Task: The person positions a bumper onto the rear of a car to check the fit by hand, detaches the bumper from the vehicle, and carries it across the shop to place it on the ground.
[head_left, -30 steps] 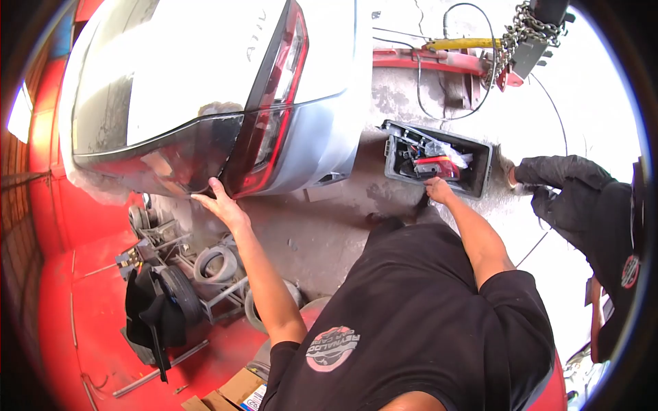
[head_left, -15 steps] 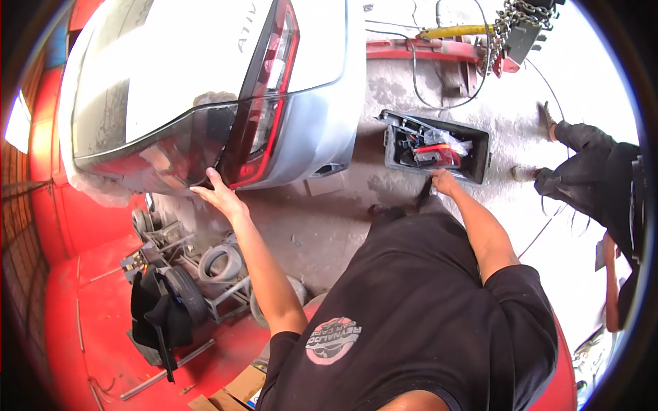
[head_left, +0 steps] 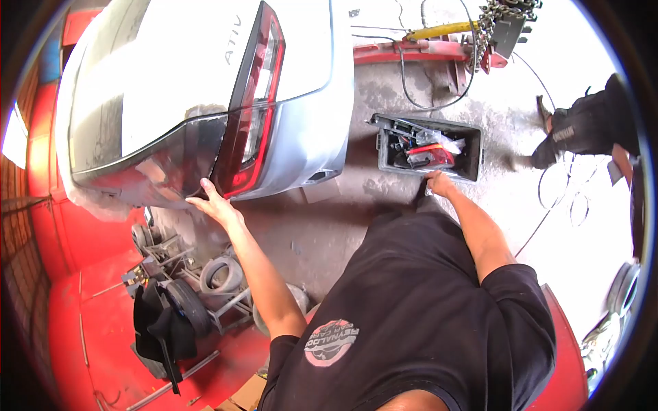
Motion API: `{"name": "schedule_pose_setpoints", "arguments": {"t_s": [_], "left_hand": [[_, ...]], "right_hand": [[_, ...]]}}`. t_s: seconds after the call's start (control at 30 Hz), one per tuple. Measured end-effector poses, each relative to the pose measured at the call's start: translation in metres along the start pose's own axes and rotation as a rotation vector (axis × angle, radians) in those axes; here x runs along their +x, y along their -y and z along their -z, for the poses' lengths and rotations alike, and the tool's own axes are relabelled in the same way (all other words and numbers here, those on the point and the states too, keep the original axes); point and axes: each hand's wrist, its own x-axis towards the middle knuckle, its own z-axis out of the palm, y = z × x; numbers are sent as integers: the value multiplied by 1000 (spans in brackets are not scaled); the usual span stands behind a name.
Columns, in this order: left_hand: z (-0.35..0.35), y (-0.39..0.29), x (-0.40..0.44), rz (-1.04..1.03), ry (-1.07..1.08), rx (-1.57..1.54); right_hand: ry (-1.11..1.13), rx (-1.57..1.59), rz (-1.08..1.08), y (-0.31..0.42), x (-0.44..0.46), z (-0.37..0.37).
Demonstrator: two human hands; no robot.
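My left hand (head_left: pixel 221 208) touches the lower edge of the dark rear panel (head_left: pixel 171 154) of a silver car (head_left: pixel 312 130), thumb and fingers spread, just below the red tail light (head_left: pixel 257 130). Bent fingers close my right hand (head_left: pixel 441 184) around something small and dark that I cannot make out. That hand is at the near side of a black crate (head_left: pixel 473 151). Inside the crate lie a red and clear lamp (head_left: pixel 432 156), crumpled clear plastic (head_left: pixel 449 142) and dark parts.
Another person (head_left: pixel 582 127) is at the right. Behind the crate are a red steel beam (head_left: pixel 435 49), a yellow bar (head_left: pixel 439 31), chains (head_left: pixel 504 17) and a looped cable. Tyres (head_left: pixel 221 275), metal frames and a black plastic part (head_left: pixel 157 325) lie at lower left.
The view has shifted slightly, and the other person has moved up and away at the right. My left hand stays at the panel edge; my right hand remains beside the crate.
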Motion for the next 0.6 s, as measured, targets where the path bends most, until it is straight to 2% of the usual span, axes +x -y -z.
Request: {"name": "schedule_pose_setpoints", "arguments": {"t_s": [0.03,0.1,0.17,0.3,0.37,0.47,0.6], "left_hand": [[1,2,1,-3,0,6],[1,2,3,-11,8,7],[1,1,0,-18,12,11],[6,17,18,-53,23,76],[6,18,17,-61,16,96],[0,0,0,-18,3,69],[-2,-3,-3,-18,11,58]], "right_hand": [[-7,1,-2,-8,5,-7],[-166,107,90,-26,16,-21],[-189,74,124,-33,20,-22],[-181,85,81,-25,10,-11],[-45,-55,109,-33,18,-14],[-106,-171,231,-47,26,-24],[-138,-76,145,-10,-2,1]]}}
